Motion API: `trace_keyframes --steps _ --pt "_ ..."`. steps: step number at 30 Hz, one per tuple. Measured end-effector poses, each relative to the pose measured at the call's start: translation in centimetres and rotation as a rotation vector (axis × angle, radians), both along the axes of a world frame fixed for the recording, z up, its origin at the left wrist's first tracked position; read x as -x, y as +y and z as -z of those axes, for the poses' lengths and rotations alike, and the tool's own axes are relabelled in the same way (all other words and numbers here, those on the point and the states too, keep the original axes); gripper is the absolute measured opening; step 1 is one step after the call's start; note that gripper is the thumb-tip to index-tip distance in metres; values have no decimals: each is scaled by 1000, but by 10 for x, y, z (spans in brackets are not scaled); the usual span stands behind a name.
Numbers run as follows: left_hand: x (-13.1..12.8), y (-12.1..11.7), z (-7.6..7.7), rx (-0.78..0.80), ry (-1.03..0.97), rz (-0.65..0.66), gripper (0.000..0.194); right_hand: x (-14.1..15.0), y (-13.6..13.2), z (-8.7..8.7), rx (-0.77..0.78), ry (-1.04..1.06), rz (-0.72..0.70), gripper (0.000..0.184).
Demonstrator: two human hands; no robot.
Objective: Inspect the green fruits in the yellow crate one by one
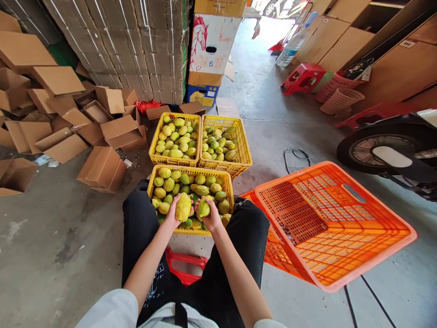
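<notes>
My left hand [174,210] is closed around a large, mostly yellow papaya [183,207]. A smaller, greener papaya [204,207] sits in my right hand [213,216], its fingers wrapped round the side. Both fruits are held side by side just above a yellow crate [231,193] between my knees. That crate is filled with green and yellow papayas [169,184], partly hidden by my hands. Behind it stand two more yellow crates of the same fruit, a full left crate [150,152] and a less full right crate [246,146].
An orange basket [362,269] lies tipped to my right, its opening facing me. Loose cardboard boxes [102,168] are heaped at the left. Stacked flat cardboard [136,50] stands behind. At the right are a motorbike wheel [372,148] and a red stool [303,77].
</notes>
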State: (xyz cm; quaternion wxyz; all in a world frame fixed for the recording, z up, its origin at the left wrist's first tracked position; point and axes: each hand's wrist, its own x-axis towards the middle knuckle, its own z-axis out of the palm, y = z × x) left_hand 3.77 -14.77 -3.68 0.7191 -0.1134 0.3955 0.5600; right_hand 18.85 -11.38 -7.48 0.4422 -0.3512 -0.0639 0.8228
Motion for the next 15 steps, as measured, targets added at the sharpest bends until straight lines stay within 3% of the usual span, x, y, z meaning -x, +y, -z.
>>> trace_keyframes --steps 4,10,15 --pt "5 2 3 -2 34 -72 42 -3 1 -8 -8 85 5 30" --pt "8 3 5 29 41 -277 19 -4 2 -13 -12 106 25 28" --pt "4 0 1 -51 -18 -149 25 -6 3 -13 11 85 122 24"
